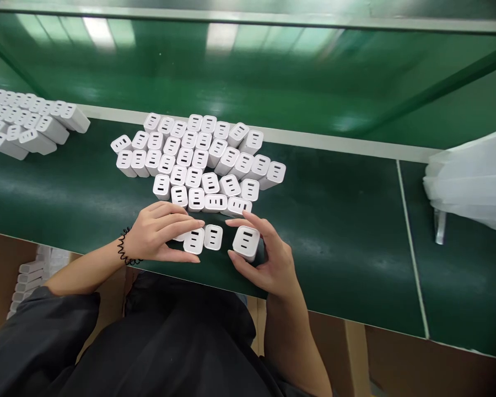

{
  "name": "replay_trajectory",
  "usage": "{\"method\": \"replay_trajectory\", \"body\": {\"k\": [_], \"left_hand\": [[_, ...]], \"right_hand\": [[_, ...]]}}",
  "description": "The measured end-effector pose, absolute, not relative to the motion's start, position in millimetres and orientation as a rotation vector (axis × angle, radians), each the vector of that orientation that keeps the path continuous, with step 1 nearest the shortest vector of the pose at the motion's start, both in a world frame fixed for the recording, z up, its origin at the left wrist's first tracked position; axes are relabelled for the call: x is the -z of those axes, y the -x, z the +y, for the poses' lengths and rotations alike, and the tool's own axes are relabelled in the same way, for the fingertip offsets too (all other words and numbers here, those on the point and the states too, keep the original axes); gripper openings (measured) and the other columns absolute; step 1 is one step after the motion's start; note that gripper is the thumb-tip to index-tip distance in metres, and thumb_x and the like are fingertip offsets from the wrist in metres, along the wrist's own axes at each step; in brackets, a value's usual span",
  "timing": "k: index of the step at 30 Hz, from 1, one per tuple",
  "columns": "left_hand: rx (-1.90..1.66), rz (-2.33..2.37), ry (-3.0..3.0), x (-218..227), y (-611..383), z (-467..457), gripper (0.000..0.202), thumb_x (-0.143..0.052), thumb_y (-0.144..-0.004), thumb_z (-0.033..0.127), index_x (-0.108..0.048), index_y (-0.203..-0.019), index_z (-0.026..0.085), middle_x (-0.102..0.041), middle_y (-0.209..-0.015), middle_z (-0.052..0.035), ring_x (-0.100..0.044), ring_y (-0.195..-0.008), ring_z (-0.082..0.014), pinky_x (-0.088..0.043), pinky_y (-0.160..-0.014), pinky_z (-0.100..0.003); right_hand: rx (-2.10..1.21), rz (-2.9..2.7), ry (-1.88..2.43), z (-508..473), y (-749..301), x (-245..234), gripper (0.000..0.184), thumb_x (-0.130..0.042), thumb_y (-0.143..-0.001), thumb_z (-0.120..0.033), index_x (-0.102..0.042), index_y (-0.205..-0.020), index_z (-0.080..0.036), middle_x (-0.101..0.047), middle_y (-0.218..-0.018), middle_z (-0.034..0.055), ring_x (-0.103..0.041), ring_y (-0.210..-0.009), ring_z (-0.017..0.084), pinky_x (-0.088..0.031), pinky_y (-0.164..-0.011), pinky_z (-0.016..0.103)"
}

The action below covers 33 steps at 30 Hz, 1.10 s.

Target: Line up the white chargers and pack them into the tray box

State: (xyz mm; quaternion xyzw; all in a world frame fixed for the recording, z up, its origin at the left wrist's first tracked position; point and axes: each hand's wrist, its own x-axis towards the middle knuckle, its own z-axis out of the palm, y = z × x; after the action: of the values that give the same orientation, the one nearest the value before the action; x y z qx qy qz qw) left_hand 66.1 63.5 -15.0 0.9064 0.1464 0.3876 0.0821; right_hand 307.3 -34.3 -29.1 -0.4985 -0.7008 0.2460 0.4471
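Note:
White multi-port USB chargers stand upright in a large group (186, 157) on the green table. At the front edge, my left hand (159, 231) curls its fingers and thumb around a white charger (193, 241), and another is partly hidden under its fingers. Just right of that hand stands another charger (213, 237), which neither hand visibly grips. My right hand (268, 253) has its thumb and fingers around a separate charger (246, 241), whose port face points up. A small gap lies between this one and the chargers at my left hand.
A second group of white chargers (28, 121) sits at the far left of the green table (339, 220). At the right, a translucent white plastic sheet (475, 176) hangs over the tabletop. Below the table edge at the left, a box holds stacked white pieces (28, 278).

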Motion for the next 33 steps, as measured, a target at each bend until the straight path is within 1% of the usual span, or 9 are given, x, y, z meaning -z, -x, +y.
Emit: {"method": "replay_trajectory", "body": {"k": [3,6,9,17,22,33], "left_hand": [[-1.2,0.391,-2.674,13.7,-65.7,64.3,0.061,-0.073,-0.076,0.061,-0.058,-0.117,0.019,-0.075,-0.085,-0.0023,-0.071,-0.076,-0.0177,-0.057,-0.07,-0.03],[-1.215,0.357,-2.646,13.8,-64.9,64.4,0.061,-0.075,-0.075,0.061,-0.059,-0.115,0.017,-0.076,-0.086,-0.0038,-0.07,-0.076,-0.0178,-0.057,-0.07,-0.03],[-1.23,0.359,-2.622,13.9,-65.0,63.8,0.059,-0.074,-0.076,0.06,-0.059,-0.114,0.016,-0.076,-0.087,-0.0049,-0.071,-0.077,-0.0181,-0.057,-0.069,-0.03],[-1.236,0.387,-2.59,11.9,-64.8,63.6,0.058,-0.071,-0.079,0.062,-0.059,-0.116,0.019,-0.076,-0.086,-0.0037,-0.071,-0.075,-0.0181,-0.056,-0.068,-0.029],[-1.225,0.372,-2.583,12.3,-63.8,63.7,0.058,-0.071,-0.079,0.061,-0.059,-0.116,0.017,-0.076,-0.085,-0.0056,-0.071,-0.075,-0.0187,-0.056,-0.068,-0.03],[-1.192,0.353,-2.581,13.9,-63.1,63.8,0.06,-0.074,-0.077,0.059,-0.059,-0.117,0.017,-0.076,-0.086,-0.0055,-0.071,-0.077,-0.019,-0.056,-0.069,-0.031]], "right_hand": [[-0.585,-1.738,1.232,-34.0,-306.3,28.9,0.076,-0.07,-0.079,-0.012,-0.04,-0.147,-0.03,-0.071,-0.115,0.0059,-0.057,-0.083,0.021,-0.051,-0.065,0.034],[-0.575,-1.737,1.222,-33.9,-305.9,29.0,0.076,-0.072,-0.079,-0.012,-0.041,-0.146,-0.029,-0.071,-0.114,0.006,-0.056,-0.084,0.022,-0.05,-0.067,0.035],[-0.569,-1.74,1.22,-33.7,-305.6,29.1,0.076,-0.073,-0.079,-0.012,-0.041,-0.146,-0.029,-0.072,-0.114,0.0058,-0.056,-0.085,0.022,-0.05,-0.066,0.035],[-0.57,-1.75,1.199,-33.6,-305.6,29.7,0.078,-0.074,-0.079,-0.013,-0.04,-0.147,-0.03,-0.071,-0.118,0.0063,-0.059,-0.093,0.024,-0.053,-0.068,0.037],[-0.559,-1.735,1.196,-33.8,-305.3,29.8,0.079,-0.075,-0.079,-0.012,-0.04,-0.147,-0.031,-0.071,-0.118,0.0056,-0.059,-0.093,0.024,-0.054,-0.069,0.037],[-0.544,-1.731,1.177,-33.3,-305.7,29.2,0.08,-0.074,-0.077,-0.009,-0.041,-0.147,-0.032,-0.07,-0.12,0.005,-0.057,-0.094,0.024,-0.054,-0.07,0.037]]}}
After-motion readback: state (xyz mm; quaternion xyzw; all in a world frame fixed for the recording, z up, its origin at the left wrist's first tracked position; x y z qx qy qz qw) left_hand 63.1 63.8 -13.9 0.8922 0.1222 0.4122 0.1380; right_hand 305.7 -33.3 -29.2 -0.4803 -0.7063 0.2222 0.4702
